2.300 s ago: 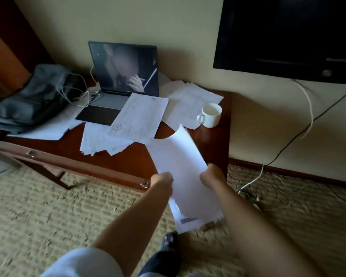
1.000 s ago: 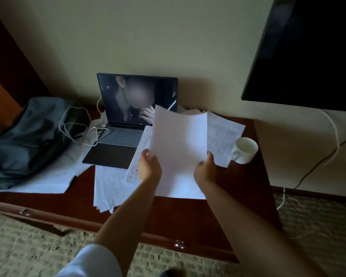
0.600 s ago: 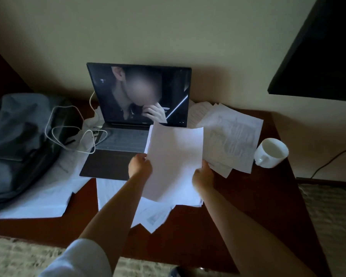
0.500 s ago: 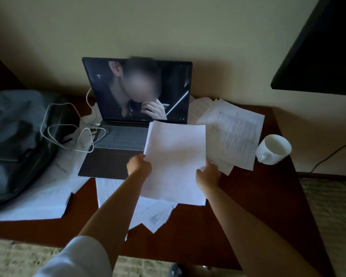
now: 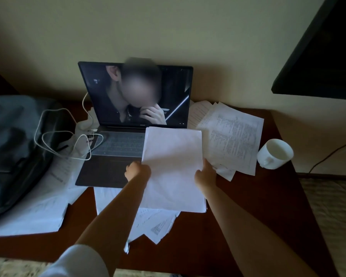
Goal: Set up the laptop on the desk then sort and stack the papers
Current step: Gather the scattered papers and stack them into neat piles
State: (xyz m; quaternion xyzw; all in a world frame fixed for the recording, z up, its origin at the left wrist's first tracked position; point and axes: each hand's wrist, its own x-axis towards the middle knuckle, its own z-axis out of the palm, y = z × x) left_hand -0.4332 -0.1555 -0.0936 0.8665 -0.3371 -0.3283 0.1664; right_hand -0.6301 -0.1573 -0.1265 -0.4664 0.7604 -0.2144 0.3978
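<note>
1. White, blank on its upper face: a sheaf of papers [image 5: 173, 166] held over the middle of the desk [image 5: 238, 226], its far edge overlapping the near right corner of the laptop [image 5: 128, 124], its near edge squared and showing several sheets thick.
2. Gripped on both long sides — left hand [image 5: 137, 170] closed on the left edge, right hand [image 5: 205, 174] closed on the right edge, thumb on top.
3. Underneath and toward the desk's front edge, loose printed sheets [image 5: 154, 226] fanned out, corners near the edge.
4. To the right, a skewed printed pile [image 5: 231, 134] touching the sheaf's right side; beyond it a white mug [image 5: 275, 156] close to the desk's right edge.
5. To the left, more sheets [image 5: 38, 212] under a grey backpack [image 5: 12, 144], with a white cable [image 5: 68, 144] looped beside the keyboard.
6. Bare wood only at the front right, between the right forearm and the desk's corner — little free surface elsewhere.
7. Laptop open, screen lit, back against the wall.
8. Against half a second ago: sheaf lower and flatter, its near edge now over the fanned sheets; hands in the same grip, laptop, mug and piles unmoved.
</note>
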